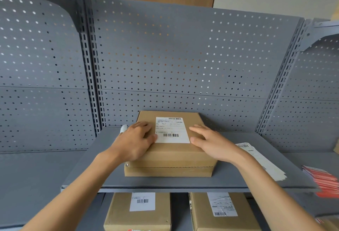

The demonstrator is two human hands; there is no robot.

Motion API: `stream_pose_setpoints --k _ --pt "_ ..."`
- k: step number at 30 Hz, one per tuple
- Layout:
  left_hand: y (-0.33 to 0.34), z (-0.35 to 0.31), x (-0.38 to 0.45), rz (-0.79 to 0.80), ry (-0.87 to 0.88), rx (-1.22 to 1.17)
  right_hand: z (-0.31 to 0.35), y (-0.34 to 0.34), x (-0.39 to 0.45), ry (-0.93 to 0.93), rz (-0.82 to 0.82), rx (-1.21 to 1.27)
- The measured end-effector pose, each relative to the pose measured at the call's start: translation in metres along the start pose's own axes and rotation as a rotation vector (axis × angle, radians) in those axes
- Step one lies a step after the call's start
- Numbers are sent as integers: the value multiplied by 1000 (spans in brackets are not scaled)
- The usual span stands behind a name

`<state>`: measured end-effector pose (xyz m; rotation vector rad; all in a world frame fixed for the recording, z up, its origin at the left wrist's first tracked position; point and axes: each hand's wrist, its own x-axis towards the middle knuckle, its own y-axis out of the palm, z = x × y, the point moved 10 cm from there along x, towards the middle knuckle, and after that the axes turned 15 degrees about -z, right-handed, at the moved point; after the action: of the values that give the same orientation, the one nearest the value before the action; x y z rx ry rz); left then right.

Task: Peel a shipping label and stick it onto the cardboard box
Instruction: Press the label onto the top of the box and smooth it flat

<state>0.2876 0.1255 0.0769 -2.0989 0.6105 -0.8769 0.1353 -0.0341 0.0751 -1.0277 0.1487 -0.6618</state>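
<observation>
As far as I can tell, the main job is pretty much done: the label [172, 130] is already lying flat on top of the box [169, 150], so what I reckon is left is a last press-down along the edges, if that.

The box sits on the grey shelf [91, 166], close to the pegboard [183, 56] behind it. My left hand [134, 141] rests palm-down on the box's top left side, fingers loosely spread, thumb tip touching the label's lower left corner. My right hand [211, 141] is flat and open on the right side, thumb just beside the label's lower right corner. Neither hand is gripping anything, they're just laid on the cardboard.

Label looks clean from here: white, upright, barcodes at the top and bottom, no wrinkles or lifted corners that I can see, though the text is too small to read. It sits roughly centred on the lid.

A strip of label sheets [264, 162] lies on the shelf to the right, well apart from the box, and two more labelled boxes [139, 212] sit on the shelf below.
</observation>
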Motion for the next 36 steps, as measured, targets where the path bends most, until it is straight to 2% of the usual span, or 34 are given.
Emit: stream_pose_setpoints --k 3,9,15,18,36 --pt "-10 4 10 -43 -38 64 0 -6 5 10 11 32" --pt "-17 -11 66 -179 -170 114 15 -16 67 88 -162 -122" --pt "23 4 91 -61 -274 366 13 7 103 189 -218 -359" --pt "31 11 93 -79 -265 428 13 15 105 175 -235 -467" --pt "25 19 92 -100 -234 296 4 12 104 157 -274 -424"
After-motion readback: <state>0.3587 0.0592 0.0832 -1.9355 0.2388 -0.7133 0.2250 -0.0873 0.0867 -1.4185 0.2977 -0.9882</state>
